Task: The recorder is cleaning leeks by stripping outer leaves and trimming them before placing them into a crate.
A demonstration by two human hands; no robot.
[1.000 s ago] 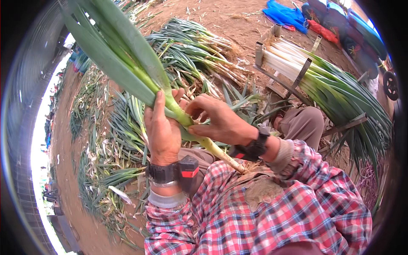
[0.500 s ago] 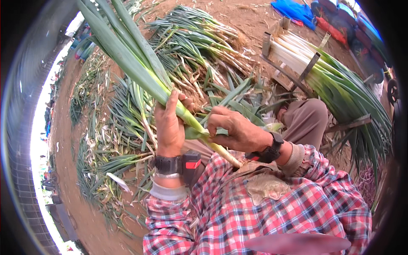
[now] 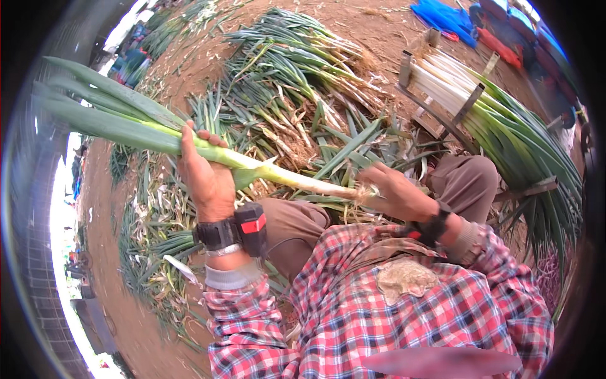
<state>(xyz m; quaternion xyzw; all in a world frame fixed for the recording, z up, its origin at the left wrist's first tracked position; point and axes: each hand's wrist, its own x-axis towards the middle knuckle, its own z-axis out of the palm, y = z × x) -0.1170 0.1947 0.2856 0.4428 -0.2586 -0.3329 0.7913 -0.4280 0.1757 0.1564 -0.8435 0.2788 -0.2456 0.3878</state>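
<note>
Gripping leek (image 3: 189,142), left hand (image 3: 205,180) fingers clenched mid-stalk; right hand (image 3: 398,192) fingers clasping root end

— How does the left hand (image 3: 205,180) sit?
— Raised, back toward the camera, fingers curled shut in a grip, thumb up. The wrist carries a black band with a red-marked box.
— And the right hand (image 3: 398,192)?
— Lower, further out, fingers closed in a pinch, wrist banded in black. Both forearms wear plaid sleeves.
</note>
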